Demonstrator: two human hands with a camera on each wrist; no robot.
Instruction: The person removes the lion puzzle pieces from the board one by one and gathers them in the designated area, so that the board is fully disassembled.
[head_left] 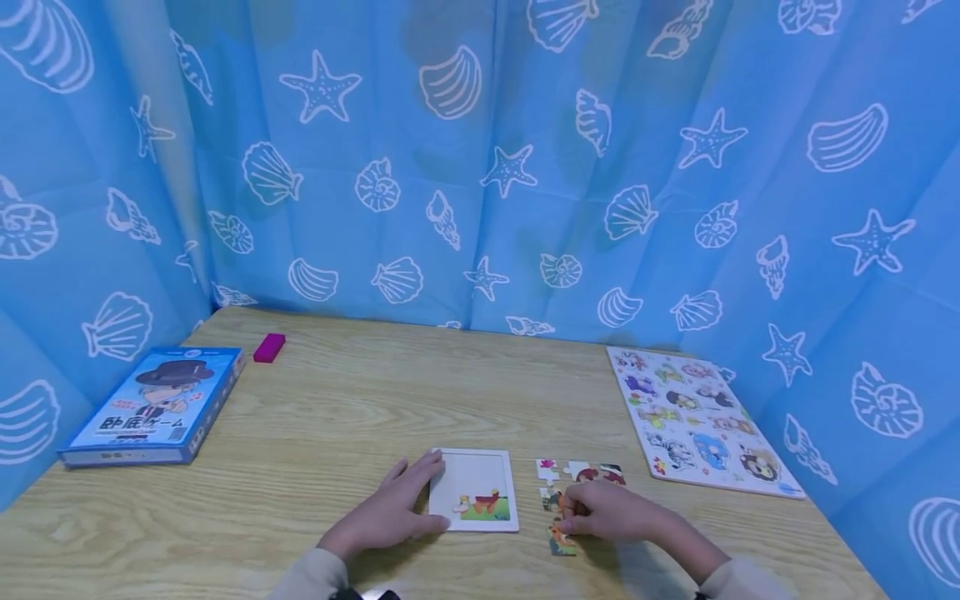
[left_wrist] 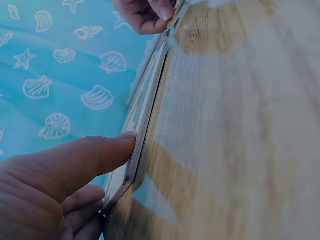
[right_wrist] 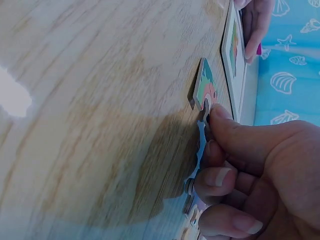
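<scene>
A square white puzzle tray (head_left: 472,471) lies on the table with a few joined pieces (head_left: 482,505) in its lower part. My left hand (head_left: 397,508) rests along its left side; the thumb (left_wrist: 112,152) touches the near edge in the left wrist view. To the right of the tray, my right hand (head_left: 611,510) has thumb and fingertips together at an orange-and-green puzzle piece (right_wrist: 205,82). That piece is partly covered by the fingers. Several loose pieces (head_left: 547,471) lie around this hand, including a brown-and-red one (head_left: 585,472).
A blue game box (head_left: 153,404) lies at the left, with a magenta block (head_left: 269,347) behind it. At the right is a white animal picture board (head_left: 701,421). A blue shell-patterned curtain (head_left: 480,167) encloses the wooden table (head_left: 360,392) at the back and sides.
</scene>
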